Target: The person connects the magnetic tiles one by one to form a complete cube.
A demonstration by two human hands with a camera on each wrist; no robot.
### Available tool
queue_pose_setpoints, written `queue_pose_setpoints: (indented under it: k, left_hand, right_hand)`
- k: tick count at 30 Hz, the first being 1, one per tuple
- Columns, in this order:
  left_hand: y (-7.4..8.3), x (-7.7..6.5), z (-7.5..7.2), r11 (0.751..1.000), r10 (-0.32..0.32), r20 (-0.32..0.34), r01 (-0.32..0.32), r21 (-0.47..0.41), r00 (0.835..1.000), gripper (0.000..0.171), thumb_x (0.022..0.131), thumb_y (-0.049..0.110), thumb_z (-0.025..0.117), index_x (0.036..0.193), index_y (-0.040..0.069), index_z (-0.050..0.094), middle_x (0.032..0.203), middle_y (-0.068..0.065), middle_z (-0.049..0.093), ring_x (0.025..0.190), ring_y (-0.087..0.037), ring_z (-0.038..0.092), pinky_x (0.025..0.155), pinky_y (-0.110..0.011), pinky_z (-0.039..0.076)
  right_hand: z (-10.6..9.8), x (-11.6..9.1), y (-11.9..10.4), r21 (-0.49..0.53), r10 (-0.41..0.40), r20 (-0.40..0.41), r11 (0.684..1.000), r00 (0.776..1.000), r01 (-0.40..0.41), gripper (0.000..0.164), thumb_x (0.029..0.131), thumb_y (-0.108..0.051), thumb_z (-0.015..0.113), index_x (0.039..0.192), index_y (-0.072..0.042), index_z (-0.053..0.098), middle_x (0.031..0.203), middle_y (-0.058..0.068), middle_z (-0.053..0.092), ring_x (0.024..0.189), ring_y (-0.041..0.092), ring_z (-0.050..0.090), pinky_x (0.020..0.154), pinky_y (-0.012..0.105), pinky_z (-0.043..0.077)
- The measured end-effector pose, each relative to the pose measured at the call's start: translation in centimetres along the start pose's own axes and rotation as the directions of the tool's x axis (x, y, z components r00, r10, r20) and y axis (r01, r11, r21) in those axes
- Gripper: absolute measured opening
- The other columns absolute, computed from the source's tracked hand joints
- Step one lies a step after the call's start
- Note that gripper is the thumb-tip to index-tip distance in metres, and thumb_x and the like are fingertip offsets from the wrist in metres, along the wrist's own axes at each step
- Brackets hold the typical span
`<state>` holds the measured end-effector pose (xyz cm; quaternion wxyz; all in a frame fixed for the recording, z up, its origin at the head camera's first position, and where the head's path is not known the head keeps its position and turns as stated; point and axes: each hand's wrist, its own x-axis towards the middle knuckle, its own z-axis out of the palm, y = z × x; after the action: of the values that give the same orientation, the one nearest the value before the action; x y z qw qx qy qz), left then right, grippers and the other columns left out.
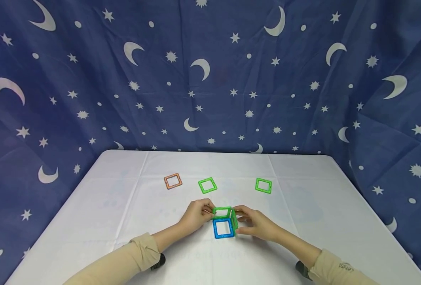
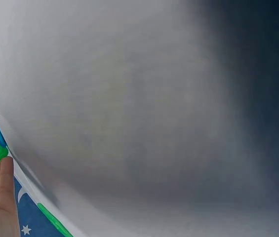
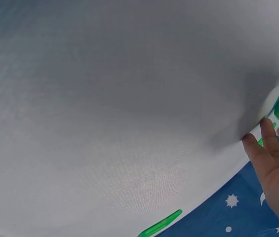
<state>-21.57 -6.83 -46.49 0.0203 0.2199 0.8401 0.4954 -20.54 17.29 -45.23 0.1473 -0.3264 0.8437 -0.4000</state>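
A blue square magnetic tile (image 1: 223,236) lies flat on the white table, with a green square tile (image 1: 222,208) standing along its far edge. Along its right edge stands another green tile (image 1: 235,225), meeting the far one at a corner. My left hand (image 1: 195,215) pinches the far green tile at its left side between thumb and fingers. On the other side, my right hand (image 1: 259,225) has its fingers spread loosely beside the right green tile, fingertips right at its outer face. In the right wrist view these fingers (image 3: 271,138) look nearly straight.
Farther back on the white table (image 1: 303,178) lie an orange square tile (image 1: 166,183), a green one (image 1: 200,187) and another green one (image 1: 256,185) to the right. A blue curtain (image 1: 224,114) with moons and stars hangs behind the table.
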Motion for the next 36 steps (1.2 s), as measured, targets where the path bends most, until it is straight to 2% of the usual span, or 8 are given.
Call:
queue_pose_setpoints:
  k: [5, 12, 18, 21, 26, 30, 36]
  left_hand:
    - [0.0, 0.1, 0.0, 0.999, -0.002, 0.019, 0.001, 0.037, 1.000, 0.009, 0.081, -0.006, 0.066, 0.088, -0.001, 0.065, 0.085, -0.013, 0.070, 0.079, -0.022, 0.068, 0.064, -0.016, 0.053]
    - [0.1, 0.0, 0.1, 0.995, 0.007, 0.035, -0.011, 0.099, 0.999, 0.018, 0.082, -0.004, 0.066, 0.099, -0.003, 0.070, 0.088, -0.015, 0.072, 0.077, -0.020, 0.069, 0.061, -0.017, 0.053]
    - [0.3, -0.1, 0.5, 0.988, -0.010, 0.067, 0.000, 0.157, 0.998, 0.026, 0.078, -0.006, 0.069, 0.104, -0.004, 0.069, 0.085, -0.012, 0.071, 0.065, -0.004, 0.054, 0.057, -0.016, 0.046]
    - [0.4, 0.0, 0.7, 0.983, -0.002, 0.071, -0.011, 0.184, 0.997, 0.030, 0.076, -0.008, 0.070, 0.106, -0.003, 0.069, 0.081, -0.011, 0.070, 0.061, -0.003, 0.048, 0.054, -0.017, 0.042]
    - [0.7, 0.1, 0.8, 0.972, -0.008, 0.096, -0.015, 0.234, 0.995, 0.041, 0.077, -0.008, 0.068, 0.117, 0.003, 0.065, 0.079, -0.008, 0.065, 0.060, -0.004, 0.044, 0.054, -0.017, 0.039]
    - [1.0, 0.2, 0.8, 0.958, -0.024, 0.114, -0.010, 0.286, 0.993, 0.040, 0.079, -0.006, 0.068, 0.117, 0.007, 0.066, 0.089, -0.006, 0.069, 0.064, -0.004, 0.048, 0.058, -0.017, 0.041]
    - [1.7, 0.3, 0.9, 0.937, -0.034, 0.114, -0.008, 0.349, 0.993, 0.038, 0.079, -0.005, 0.068, 0.115, 0.007, 0.067, 0.093, -0.006, 0.072, 0.081, -0.014, 0.064, 0.070, -0.025, 0.050]
  right_hand:
    - [0.1, 0.1, 0.0, 0.000, 0.006, -0.008, 1.000, 1.000, -0.006, 0.057, 0.086, -0.015, 0.068, 0.133, 0.002, 0.042, 0.133, 0.022, 0.053, 0.113, 0.036, 0.059, 0.095, 0.042, 0.049]
    - [0.1, 0.2, -0.1, 0.018, 0.014, -0.007, 1.000, 1.000, -0.013, 0.055, 0.086, -0.014, 0.068, 0.133, 0.001, 0.042, 0.131, 0.021, 0.054, 0.112, 0.035, 0.060, 0.095, 0.042, 0.049]
    - [0.0, 0.2, -0.2, 0.013, 0.022, 0.029, 1.000, 0.999, -0.022, 0.055, 0.088, -0.018, 0.066, 0.134, -0.001, 0.041, 0.131, 0.021, 0.056, 0.114, 0.035, 0.059, 0.098, 0.045, 0.046]
    - [0.0, 0.3, -0.1, -0.002, 0.018, 0.036, 1.000, 0.999, -0.018, 0.056, 0.089, -0.020, 0.066, 0.135, -0.001, 0.040, 0.130, 0.020, 0.056, 0.114, 0.035, 0.059, 0.098, 0.045, 0.046]
    - [0.0, 0.5, -0.1, -0.011, 0.011, 0.037, 1.000, 0.999, -0.011, 0.056, 0.089, -0.018, 0.065, 0.136, -0.001, 0.041, 0.131, 0.019, 0.055, 0.114, 0.033, 0.059, 0.098, 0.043, 0.047]
    - [-0.1, 0.8, -0.2, 0.007, 0.003, 0.042, 1.000, 0.999, -0.004, 0.054, 0.088, -0.015, 0.066, 0.135, -0.002, 0.041, 0.132, 0.019, 0.054, 0.115, 0.034, 0.058, 0.098, 0.045, 0.047]
    - [-0.3, 1.0, -0.2, 0.058, -0.008, 0.054, 0.998, 0.998, 0.005, 0.055, 0.088, -0.011, 0.065, 0.136, -0.002, 0.040, 0.134, 0.020, 0.052, 0.117, 0.036, 0.057, 0.098, 0.045, 0.047]
